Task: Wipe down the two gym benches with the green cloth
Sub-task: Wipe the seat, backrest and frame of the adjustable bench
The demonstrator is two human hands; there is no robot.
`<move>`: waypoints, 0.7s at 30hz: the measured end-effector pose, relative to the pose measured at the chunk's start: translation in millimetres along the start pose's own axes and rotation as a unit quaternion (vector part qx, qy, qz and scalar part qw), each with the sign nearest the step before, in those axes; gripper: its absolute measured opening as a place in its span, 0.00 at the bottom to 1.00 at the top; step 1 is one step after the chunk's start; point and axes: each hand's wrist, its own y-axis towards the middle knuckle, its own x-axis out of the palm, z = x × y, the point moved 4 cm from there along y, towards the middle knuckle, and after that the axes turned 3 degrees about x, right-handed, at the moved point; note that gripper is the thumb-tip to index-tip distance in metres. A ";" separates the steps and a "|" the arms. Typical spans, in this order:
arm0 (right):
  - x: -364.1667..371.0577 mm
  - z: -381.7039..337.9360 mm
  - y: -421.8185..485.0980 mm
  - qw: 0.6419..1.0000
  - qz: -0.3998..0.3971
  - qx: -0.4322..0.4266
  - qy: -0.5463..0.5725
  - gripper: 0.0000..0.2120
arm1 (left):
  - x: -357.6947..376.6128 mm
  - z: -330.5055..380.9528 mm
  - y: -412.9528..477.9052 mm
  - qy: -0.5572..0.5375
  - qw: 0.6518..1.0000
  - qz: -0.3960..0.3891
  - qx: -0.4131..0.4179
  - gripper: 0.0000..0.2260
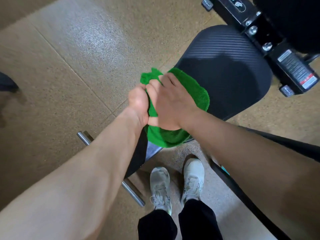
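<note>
The green cloth (192,94) is bunched between both hands over the near left edge of a black padded bench seat (230,73). My left hand (138,101) is closed around the cloth's left side, with a tuft sticking out beyond the fingers. My right hand (171,104) lies over the cloth with fingers curled into it, the thumb touching my left hand. Part of the cloth hangs below my right wrist. A second black pad (294,23) fills the top right corner.
The bench's black metal frame (280,54) with bolts and warning labels runs along the top right. A steel foot bar (131,191) lies on the speckled tan floor beside my white shoes (176,184). A dark object (7,82) sits at the left edge.
</note>
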 end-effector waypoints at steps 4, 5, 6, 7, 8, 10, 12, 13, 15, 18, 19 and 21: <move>-2.3 33.3 9.0 0.999 0.042 -0.016 0.022 0.37 | 13.9 10.3 3.9 0.059 0.998 -0.039 0.003 0.11; -4.0 46.6 12.2 0.998 0.054 -0.017 0.021 0.33 | 19.0 14.8 4.0 0.079 0.996 -0.050 0.012 0.10; -5.4 59.4 16.3 0.998 0.060 -0.020 0.015 0.30 | 25.0 19.9 4.6 0.099 0.993 -0.067 0.024 0.10; -6.0 70.7 21.2 0.998 0.061 -0.023 0.008 0.29 | 31.9 25.0 6.4 0.120 0.989 -0.084 0.036 0.11; -6.5 80.0 26.8 0.998 0.062 -0.025 0.008 0.28 | 40.1 30.6 8.1 0.143 0.984 -0.102 0.041 0.13; -6.7 99.5 39.2 0.997 0.076 -0.009 0.033 0.26 | 60.0 51.1 8.2 0.193 0.972 -0.105 0.083 0.15; -6.2 128.8 49.5 0.994 0.092 0.031 0.042 0.23 | 85.1 74.4 6.8 0.208 0.964 -0.112 0.121 0.13; -5.3 146.2 53.2 0.994 0.090 0.052 0.036 0.23 | 98.0 83.9 6.1 0.215 0.960 -0.113 0.139 0.13; -2.7 177.5 59.1 0.991 0.071 0.107 0.033 0.22 | 117.8 91.2 4.4 0.266 0.938 -0.144 0.169 0.15; -0.6 171.3 62.9 0.986 0.052 0.156 0.007 0.24 | 107.9 78.8 6.8 0.353 0.893 -0.153 0.233 0.16; -2.1 157.5 62.3 0.986 0.045 0.160 -0.013 0.25 | 98.4 72.0 4.3 0.383 0.877 -0.145 0.252 0.17; -6.6 121.6 54.7 0.990 0.029 0.133 -0.035 0.27 | 70.0 50.6 -7.0 0.452 0.840 -0.104 0.282 0.17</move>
